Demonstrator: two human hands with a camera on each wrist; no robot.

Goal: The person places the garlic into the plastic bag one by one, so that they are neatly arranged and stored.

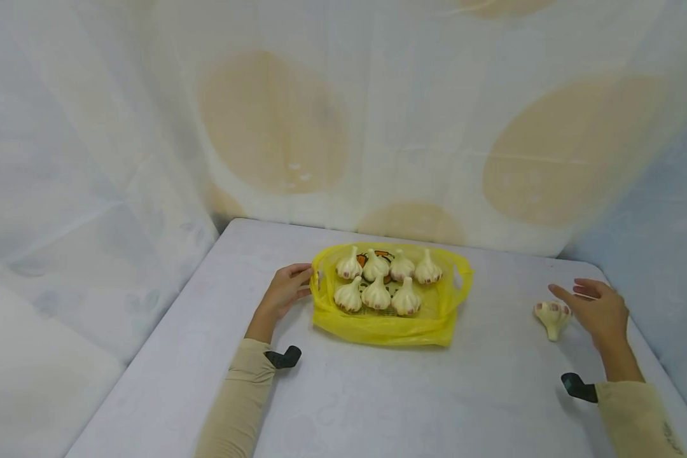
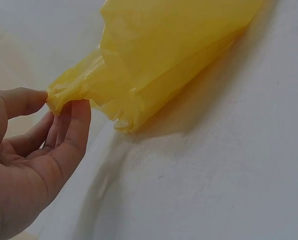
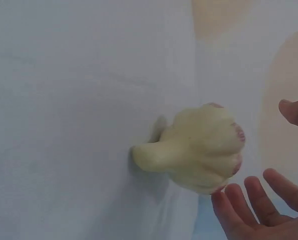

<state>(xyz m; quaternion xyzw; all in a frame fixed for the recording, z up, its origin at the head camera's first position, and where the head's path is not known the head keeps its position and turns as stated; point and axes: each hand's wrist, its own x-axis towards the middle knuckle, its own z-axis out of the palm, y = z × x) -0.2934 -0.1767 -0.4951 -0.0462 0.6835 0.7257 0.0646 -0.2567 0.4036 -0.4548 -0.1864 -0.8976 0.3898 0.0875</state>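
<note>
A yellow plastic bag (image 1: 383, 331) lies on the table, with several white garlic bulbs (image 1: 376, 294) in two rows over its printed middle. At the bag's left end, my left hand (image 1: 283, 291) pinches a gathered corner of the yellow plastic (image 2: 174, 45) between thumb and fingers. Far to the right, a single garlic bulb (image 1: 552, 317) rests on the table with its stem toward me. My right hand (image 1: 601, 312) is just beside that bulb, thumb and fingers spread apart. In the right wrist view, a fingertip appears close to the bulb (image 3: 199, 147); contact is uncertain.
The white-covered table (image 1: 343, 401) meets a pale hanging cloth with tan circles (image 1: 275, 121) at the back. More cloth hangs at the left (image 1: 63, 222) and right (image 1: 670, 242) sides. A dark wrist device (image 1: 283, 357) sits on each sleeve.
</note>
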